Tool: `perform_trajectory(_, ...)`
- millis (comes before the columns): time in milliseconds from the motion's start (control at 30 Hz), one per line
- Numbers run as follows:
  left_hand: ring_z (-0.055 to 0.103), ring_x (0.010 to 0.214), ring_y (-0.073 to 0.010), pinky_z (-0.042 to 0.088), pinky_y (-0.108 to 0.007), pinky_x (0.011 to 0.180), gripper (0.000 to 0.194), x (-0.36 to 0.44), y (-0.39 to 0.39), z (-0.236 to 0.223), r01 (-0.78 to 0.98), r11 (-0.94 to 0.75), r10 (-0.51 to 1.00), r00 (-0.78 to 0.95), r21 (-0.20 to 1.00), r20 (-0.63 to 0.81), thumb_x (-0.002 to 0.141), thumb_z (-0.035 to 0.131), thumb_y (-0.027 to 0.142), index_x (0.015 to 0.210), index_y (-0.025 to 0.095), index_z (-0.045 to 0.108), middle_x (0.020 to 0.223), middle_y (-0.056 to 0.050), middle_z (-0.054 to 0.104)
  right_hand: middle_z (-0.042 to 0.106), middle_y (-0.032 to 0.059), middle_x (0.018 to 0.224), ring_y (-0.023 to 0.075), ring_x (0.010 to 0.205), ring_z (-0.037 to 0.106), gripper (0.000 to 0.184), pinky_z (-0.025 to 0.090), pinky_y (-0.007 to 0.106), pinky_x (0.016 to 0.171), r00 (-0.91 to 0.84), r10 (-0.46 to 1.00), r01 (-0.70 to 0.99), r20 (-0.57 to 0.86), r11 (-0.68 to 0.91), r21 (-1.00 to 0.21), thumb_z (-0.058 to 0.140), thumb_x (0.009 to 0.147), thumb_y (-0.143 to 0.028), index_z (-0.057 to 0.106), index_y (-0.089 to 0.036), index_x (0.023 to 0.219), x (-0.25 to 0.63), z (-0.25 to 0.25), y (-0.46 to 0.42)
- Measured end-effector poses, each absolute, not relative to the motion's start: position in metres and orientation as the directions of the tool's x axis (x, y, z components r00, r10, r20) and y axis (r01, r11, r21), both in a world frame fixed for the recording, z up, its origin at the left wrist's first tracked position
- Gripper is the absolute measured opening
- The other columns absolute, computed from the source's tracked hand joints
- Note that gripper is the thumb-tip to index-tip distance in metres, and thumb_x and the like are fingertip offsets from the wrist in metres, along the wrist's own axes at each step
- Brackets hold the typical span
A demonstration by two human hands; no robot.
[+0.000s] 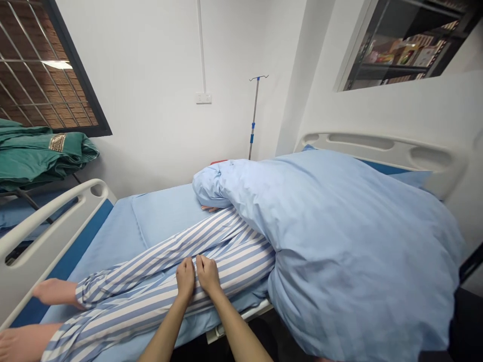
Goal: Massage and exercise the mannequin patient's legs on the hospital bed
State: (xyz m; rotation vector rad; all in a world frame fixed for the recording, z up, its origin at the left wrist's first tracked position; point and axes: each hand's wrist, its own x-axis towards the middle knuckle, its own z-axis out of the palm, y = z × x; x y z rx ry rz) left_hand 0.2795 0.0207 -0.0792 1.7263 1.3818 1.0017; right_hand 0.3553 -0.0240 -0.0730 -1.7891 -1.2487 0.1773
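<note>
Both my hands are curled into fists, side by side on the near leg of a figure lying on the bed. My left hand (185, 277) rests around the knee of the blue-and-white striped trousers (241, 261). Just right of it, my right hand (207, 274) is closed against the same trouser leg. The curled fingers hide whether any cloth is pinched in them. The bare feet (56, 291) of the figure stick out of the trouser cuffs at the left. A light blue quilt (339, 226) covers the upper body, and fingertips (209, 208) peek out below its edge.
A bed footboard (86, 196) stands at left and a headboard (377, 143) at right. Behind the bed are an IV pole (254, 110) and a wall socket (204, 98). Green folded cloth (49, 156) lies under the barred window (45, 65). The quilt hangs over the near bedside.
</note>
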Motion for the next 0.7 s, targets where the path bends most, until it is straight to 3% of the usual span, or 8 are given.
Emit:
perform_trajectory(100, 0.039, 0.051, -0.0103, 0.031, -0.023, 0.054, 0.039, 0.283, 0.024, -0.078, 0.345, -0.121, 0.991, 0.088, 0.931, 0.096, 0.082, 0.032, 0.042, 0.051, 0.019, 0.038, 0.046, 0.004, 0.04, 0.059, 0.0016, 0.059, 0.0113, 0.056, 0.049, 0.046, 0.023, 0.024, 0.056, 0.489, 0.792, 0.673, 0.365, -0.077, -0.736, 0.024, 0.093, -0.031, 0.058, -0.018, 0.065, 0.355, -0.073, -0.024)
perform_trajectory(533, 0.044, 0.057, -0.012, 0.03, -0.023, 0.056, 0.038, 0.282, 0.021, -0.083, 0.486, -0.205, 0.978, 0.134, 0.849, 0.16, 0.082, 0.031, 0.041, 0.055, 0.018, 0.045, 0.054, 0.001, 0.052, 0.065, 0.0041, 0.066, 0.0126, 0.062, 0.055, 0.041, 0.024, 0.024, 0.057, 0.439, 0.826, 0.744, 0.354, -0.112, -0.659, 0.029, 0.092, -0.03, 0.061, -0.019, 0.069, 0.358, -0.06, -0.022)
perform_trajectory(700, 0.042, 0.055, -0.0114, 0.029, -0.023, 0.056, 0.037, 0.281, 0.021, -0.087, 0.512, -0.259, 0.966, 0.148, 0.819, 0.213, 0.083, 0.03, 0.039, 0.054, 0.019, 0.041, 0.052, 0.002, 0.048, 0.065, 0.0038, 0.066, 0.0125, 0.061, 0.054, 0.041, 0.024, 0.024, 0.058, 0.441, 0.827, 0.763, 0.349, -0.141, -0.63, 0.029, 0.092, -0.029, 0.061, -0.019, 0.07, 0.366, -0.062, -0.024)
